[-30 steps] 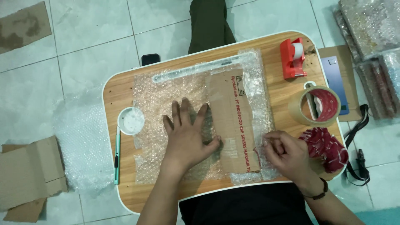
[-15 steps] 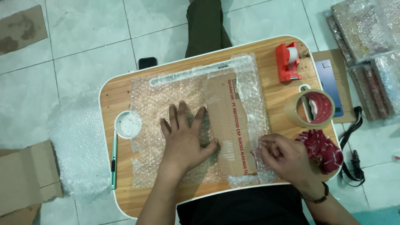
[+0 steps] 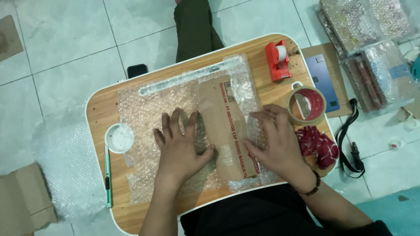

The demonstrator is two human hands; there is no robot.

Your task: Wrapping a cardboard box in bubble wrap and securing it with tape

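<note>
On worktop (image 3: 100, 113): left hand (image 3: 180, 146) flat on bubble wrap (image 3: 148, 109), fingers spread; right hand (image 3: 275, 142) flat beside cardboard strip (image 3: 225, 126), fingers apart, clamping nothing.

Bare forearms, no sleeves; dark beaded bracelet (image 3: 313, 185) on right wrist; black clothing below.
</note>
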